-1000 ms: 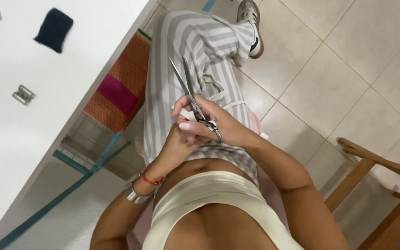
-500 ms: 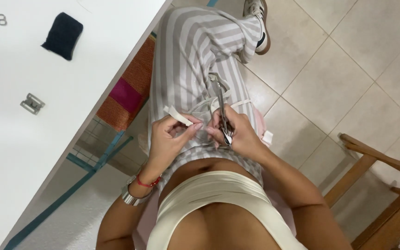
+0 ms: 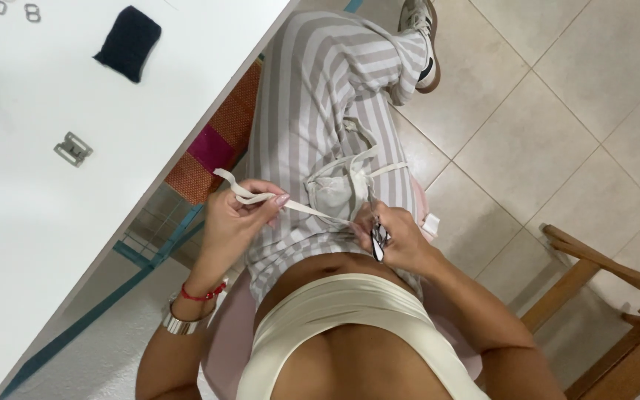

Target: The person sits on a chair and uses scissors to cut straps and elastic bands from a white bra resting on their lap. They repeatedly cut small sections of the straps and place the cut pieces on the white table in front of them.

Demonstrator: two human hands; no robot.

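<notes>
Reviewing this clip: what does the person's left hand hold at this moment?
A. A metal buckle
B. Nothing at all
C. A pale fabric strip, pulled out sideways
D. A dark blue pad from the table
C: the left hand pinches a pale fabric strip stretched across the striped trousers, while the right hand grips a small metal tool at the strip's other end.
</notes>
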